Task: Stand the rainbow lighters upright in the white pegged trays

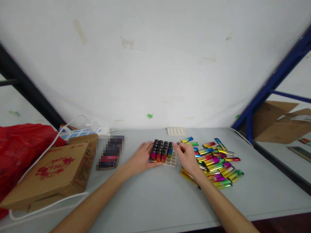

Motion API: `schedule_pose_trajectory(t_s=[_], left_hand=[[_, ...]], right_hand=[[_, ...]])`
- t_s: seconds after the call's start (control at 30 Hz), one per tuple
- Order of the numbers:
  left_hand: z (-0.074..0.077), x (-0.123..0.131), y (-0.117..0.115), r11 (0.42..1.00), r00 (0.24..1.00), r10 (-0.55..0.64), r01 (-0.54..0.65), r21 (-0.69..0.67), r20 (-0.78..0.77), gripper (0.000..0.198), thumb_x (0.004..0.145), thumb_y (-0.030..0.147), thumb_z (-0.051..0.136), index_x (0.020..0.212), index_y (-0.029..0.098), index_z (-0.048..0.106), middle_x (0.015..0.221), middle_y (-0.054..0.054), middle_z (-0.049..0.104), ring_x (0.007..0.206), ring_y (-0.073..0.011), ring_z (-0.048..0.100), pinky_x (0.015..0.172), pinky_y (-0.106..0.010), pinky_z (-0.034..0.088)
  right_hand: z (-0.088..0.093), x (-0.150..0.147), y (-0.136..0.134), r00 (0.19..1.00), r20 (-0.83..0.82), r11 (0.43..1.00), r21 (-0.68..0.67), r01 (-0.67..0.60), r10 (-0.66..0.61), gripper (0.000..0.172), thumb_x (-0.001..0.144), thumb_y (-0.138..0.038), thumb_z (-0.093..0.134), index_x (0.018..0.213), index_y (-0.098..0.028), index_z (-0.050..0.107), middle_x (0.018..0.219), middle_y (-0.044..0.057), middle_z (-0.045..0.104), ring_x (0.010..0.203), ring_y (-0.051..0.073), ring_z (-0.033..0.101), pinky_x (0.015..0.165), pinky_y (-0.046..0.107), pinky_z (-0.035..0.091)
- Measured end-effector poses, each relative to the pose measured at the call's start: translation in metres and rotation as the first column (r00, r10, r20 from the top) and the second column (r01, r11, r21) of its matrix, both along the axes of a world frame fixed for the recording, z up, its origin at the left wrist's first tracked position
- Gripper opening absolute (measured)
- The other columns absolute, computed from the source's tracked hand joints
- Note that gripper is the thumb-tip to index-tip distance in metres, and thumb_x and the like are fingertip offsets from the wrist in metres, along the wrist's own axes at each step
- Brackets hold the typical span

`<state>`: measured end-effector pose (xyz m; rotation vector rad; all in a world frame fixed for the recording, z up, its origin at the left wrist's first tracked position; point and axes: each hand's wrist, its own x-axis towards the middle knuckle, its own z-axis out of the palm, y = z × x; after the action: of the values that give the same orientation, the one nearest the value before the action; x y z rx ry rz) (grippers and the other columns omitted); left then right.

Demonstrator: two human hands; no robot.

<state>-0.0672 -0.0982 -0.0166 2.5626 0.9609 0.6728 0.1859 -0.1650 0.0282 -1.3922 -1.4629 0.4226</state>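
Colourful shiny lighters (159, 151) with black tops stand upright in rows in a pale tray (173, 160) with round-edged slots. Its right-hand slots show bare. My left hand (142, 158) grips the tray's left side, thumb along the front edge and fingers behind. At the tray's right side, my right hand (187, 155) is closed in a pinch around a lighter (178, 143), of which only the top end shows. Many loose metallic lighters (213, 161) lie in a spread pile beside and beyond my right hand.
A second pale slotted tray (176, 131) lies against the wall. Left on the grey table (150, 200) are a phone (110, 152), partly pixelated, a cardboard box (53, 174), a red bag (24, 149) and a white cable. Blue shelf posts (274, 77) and an open carton (277, 124) stand right.
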Motion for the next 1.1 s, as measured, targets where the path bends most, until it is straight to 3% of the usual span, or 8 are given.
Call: schedule_pose_trajectory(t_s=[0.33,0.73,0.83,1.0,1.1], left_hand=[[0.001,0.000,0.001,1.000,1.000,-0.021,0.021,-0.001,-0.014,0.085,0.091,0.064,0.095,0.162,0.029,0.062,0.160,-0.016,0.069,0.151,-0.0422,0.063,0.135,-0.059,0.046],[0.004,0.000,-0.001,1.000,1.000,-0.015,0.015,-0.021,-0.004,0.084,0.091,0.063,0.095,0.161,0.029,0.062,0.160,-0.017,0.069,0.150,-0.0427,0.063,0.134,-0.061,0.046],[0.003,0.000,-0.001,1.000,1.000,-0.009,0.009,-0.019,-0.002,0.084,0.091,0.063,0.095,0.162,0.030,0.062,0.158,-0.016,0.070,0.148,-0.0422,0.064,0.134,-0.060,0.046],[0.002,0.001,-0.001,1.000,1.000,0.008,-0.008,-0.028,-0.016,0.083,0.090,0.063,0.095,0.158,0.027,0.064,0.156,-0.016,0.070,0.145,-0.0415,0.065,0.132,-0.059,0.047],[0.002,0.001,-0.001,1.000,0.999,-0.006,0.005,-0.028,-0.035,0.079,0.093,0.063,0.094,0.157,0.027,0.064,0.157,-0.016,0.069,0.146,-0.0408,0.063,0.132,-0.059,0.046]], right_hand=[[-0.004,-0.005,-0.001,1.000,-0.015,1.000,-0.011,-0.024,0.024,0.052,0.097,-0.059,0.054,0.059,-0.029,0.035,0.054,-0.005,0.037,0.056,0.014,0.033,0.057,0.031,0.025],[-0.004,-0.005,-0.002,0.998,0.041,0.998,-0.004,-0.057,0.057,0.057,0.103,-0.063,0.054,0.061,-0.029,0.036,0.054,-0.005,0.040,0.055,0.014,0.035,0.057,0.031,0.027],[0.001,-0.003,-0.005,0.994,0.067,0.997,-0.011,-0.082,0.083,0.057,0.107,-0.067,0.053,0.068,-0.028,0.042,0.055,-0.007,0.042,0.056,0.014,0.037,0.058,0.030,0.028],[0.016,0.005,-0.013,0.989,0.100,0.993,0.026,-0.115,0.112,0.039,0.113,-0.059,0.046,0.095,-0.027,0.059,0.066,-0.006,0.055,0.061,0.018,0.049,0.063,0.030,0.037],[0.022,0.009,-0.015,0.984,0.130,0.991,0.043,-0.128,0.121,0.039,0.111,-0.058,0.049,0.090,-0.027,0.057,0.064,-0.006,0.053,0.060,0.017,0.048,0.064,0.029,0.037]])
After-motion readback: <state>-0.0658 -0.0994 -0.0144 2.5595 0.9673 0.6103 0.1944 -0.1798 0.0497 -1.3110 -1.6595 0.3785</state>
